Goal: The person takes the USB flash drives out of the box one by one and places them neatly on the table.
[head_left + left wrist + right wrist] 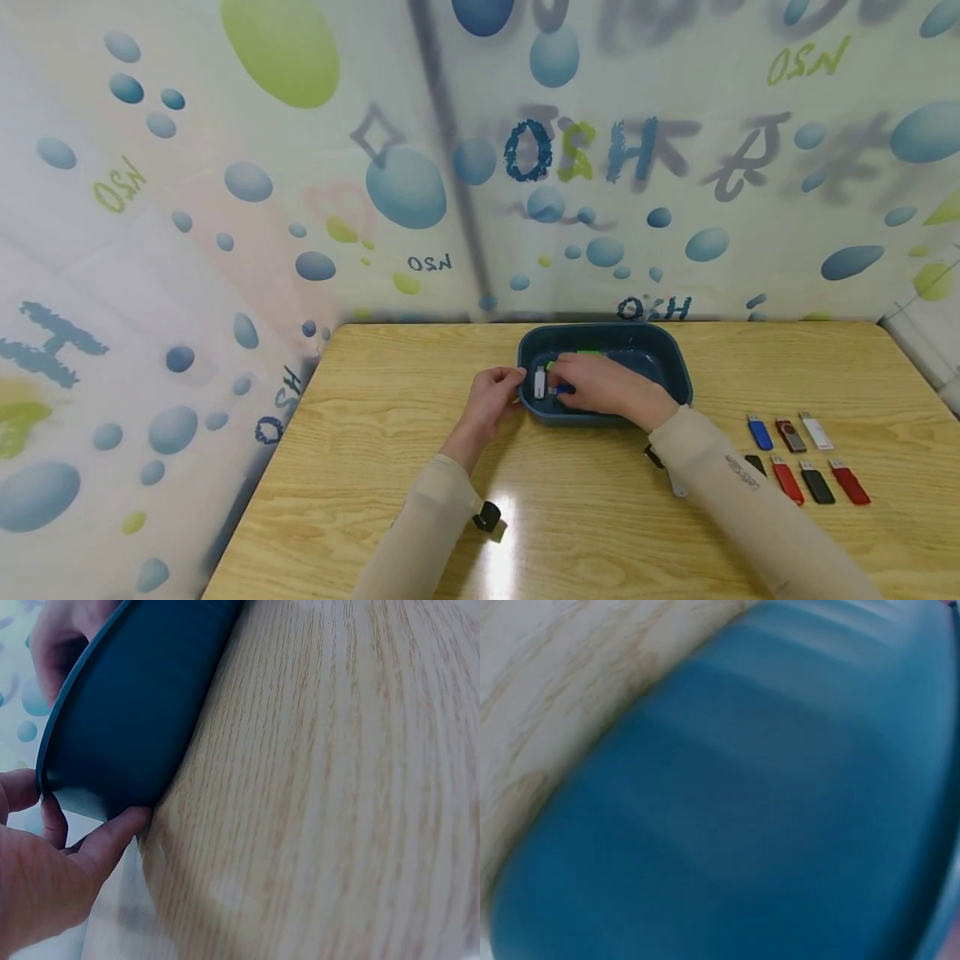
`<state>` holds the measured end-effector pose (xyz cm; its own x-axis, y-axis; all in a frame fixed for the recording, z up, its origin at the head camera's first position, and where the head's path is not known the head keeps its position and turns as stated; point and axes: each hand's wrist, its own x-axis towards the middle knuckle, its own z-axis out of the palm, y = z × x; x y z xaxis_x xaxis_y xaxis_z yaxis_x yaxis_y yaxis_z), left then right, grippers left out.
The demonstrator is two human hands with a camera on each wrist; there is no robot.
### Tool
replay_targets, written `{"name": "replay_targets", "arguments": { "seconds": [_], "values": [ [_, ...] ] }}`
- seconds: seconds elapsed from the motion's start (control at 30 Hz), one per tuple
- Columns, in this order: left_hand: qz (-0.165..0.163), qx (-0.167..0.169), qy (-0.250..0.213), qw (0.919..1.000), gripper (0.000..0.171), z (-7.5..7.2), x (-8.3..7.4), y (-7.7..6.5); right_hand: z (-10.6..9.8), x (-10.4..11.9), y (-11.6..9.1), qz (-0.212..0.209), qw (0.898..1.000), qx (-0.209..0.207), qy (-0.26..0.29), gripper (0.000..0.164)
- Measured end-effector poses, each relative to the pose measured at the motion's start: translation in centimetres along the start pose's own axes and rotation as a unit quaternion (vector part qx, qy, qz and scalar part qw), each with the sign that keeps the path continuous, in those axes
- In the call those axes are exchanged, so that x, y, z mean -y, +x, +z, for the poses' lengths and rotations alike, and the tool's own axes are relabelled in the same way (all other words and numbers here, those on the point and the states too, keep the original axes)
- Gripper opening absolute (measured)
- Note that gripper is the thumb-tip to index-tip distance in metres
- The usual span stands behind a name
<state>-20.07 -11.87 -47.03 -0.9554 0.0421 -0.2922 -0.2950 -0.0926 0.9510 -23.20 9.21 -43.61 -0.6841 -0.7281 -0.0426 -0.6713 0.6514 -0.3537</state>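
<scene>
Blue USB stick (564, 389) in upright dk blue bin (570, 419).

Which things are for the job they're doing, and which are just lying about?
Probably for the job:
left hand, at the edge of the dark blue bin
right hand, inside it
white stick and blue stick in it
USB sticks laid out in rows, similar kind

Probably just there:
wooden table
patterned wall covering

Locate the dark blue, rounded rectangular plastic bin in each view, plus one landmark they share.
Head: the dark blue, rounded rectangular plastic bin, below and right of centre.
Left wrist: its outer wall, upper left.
Right wrist: its blurred side fills most of the picture.
Shared landmark: the light wood-grain tabletop.
</scene>
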Motion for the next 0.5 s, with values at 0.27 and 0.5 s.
{"name": "replay_targets", "arguments": {
  "seconds": [0.27,0.5],
  "values": [
    [-0.003,-0.006,0.008,1.0,0.031,0.1,-0.1,-0.2,-1.2,0.1,-2.4,0.0,0.997,-0.07,0.025,0.016],
    [-0.001,-0.012,0.006,0.9999,0.03,0.2,0.0,-0.1,-2.0,-0.2,-5.3,0.021,0.991,-0.127,0.022,0.017]
  ]
}}
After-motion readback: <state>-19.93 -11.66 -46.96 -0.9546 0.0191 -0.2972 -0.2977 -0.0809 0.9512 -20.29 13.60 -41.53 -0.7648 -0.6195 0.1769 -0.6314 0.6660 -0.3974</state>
